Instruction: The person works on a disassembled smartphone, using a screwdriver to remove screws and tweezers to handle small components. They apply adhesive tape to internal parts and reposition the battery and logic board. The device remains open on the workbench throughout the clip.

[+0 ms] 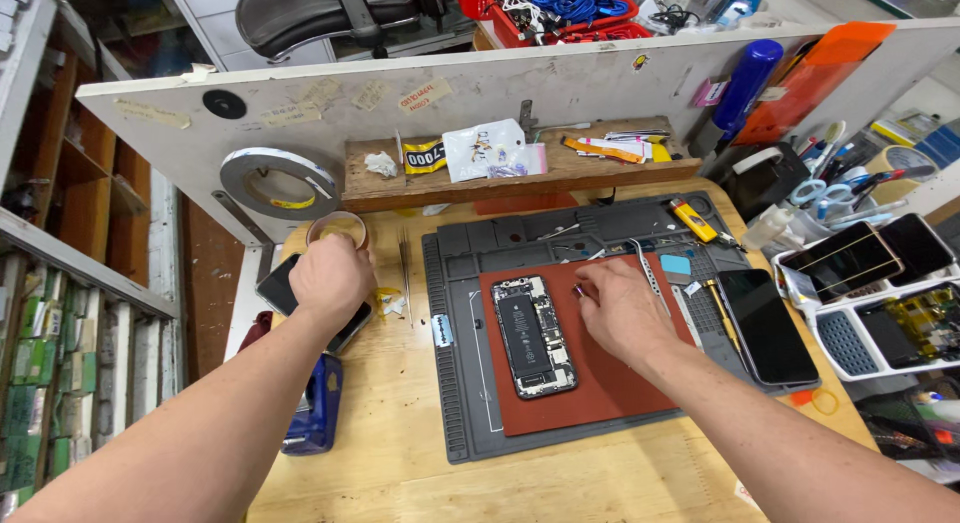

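Two hands are out over my wooden counter. My left hand is curled into a loose fist at the far left, knuckles up, over a dark phone lying face up; it sits right against a small round tan cup, though I cannot tell from here whether my fingers actually grip anything. My right hand rests palm down on the red rectangular rubber pad, its fingers bent and pinched together near the tips; something tiny and purplish seems to sit between them, but it is too small to be sure. Just left of that hand, on the same pad, lies the opened smartphone with its black battery and circuit boards exposed, long side running near to far. The red pad lies on a grey silicone repair mat with small tray pockets. To the right of my right hand, a black-screened phone lies at the mat's edge, and a yellow lighter lies at the far right corner. A blue tool sits at the counter's near left edge.
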